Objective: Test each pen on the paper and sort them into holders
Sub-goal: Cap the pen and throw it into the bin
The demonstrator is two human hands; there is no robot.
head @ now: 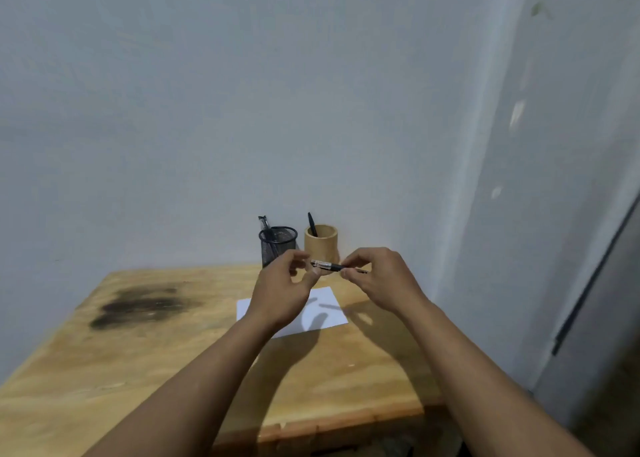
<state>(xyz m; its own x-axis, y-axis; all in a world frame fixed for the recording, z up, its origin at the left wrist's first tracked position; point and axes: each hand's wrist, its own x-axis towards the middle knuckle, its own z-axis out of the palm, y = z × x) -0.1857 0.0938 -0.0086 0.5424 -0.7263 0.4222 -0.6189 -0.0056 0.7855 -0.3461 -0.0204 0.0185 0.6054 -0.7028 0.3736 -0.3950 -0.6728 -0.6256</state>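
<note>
Head view: the person stands at a wooden table [145, 359] pushed against a pale wall, both forearms stretched out over it. Between the hands, a pen [330, 266] is held level in the air, above the far edge of a white sheet of paper [329, 313] that lies flat on the table. The right hand [379, 280] pinches the pen's dark section between thumb and forefinger, its other fingers curled in behind. The left hand [282, 292] has its fingers curled too, with the thumb and fingertips closing on the pen's clear end, though the exact contact there is hard to make out.

Behind the hands, close to the wall, two holders stand side by side. The black mesh holder [278, 245] on the left has pens leaning out of it [265, 224]. The bamboo holder [322, 247] on the right has one black pen [312, 224] poking up at its left rim. The held pen crosses in front of the bamboo holder's base.

A dark stain [142, 306] spreads over the left part of the table, well apart from the paper.
</note>
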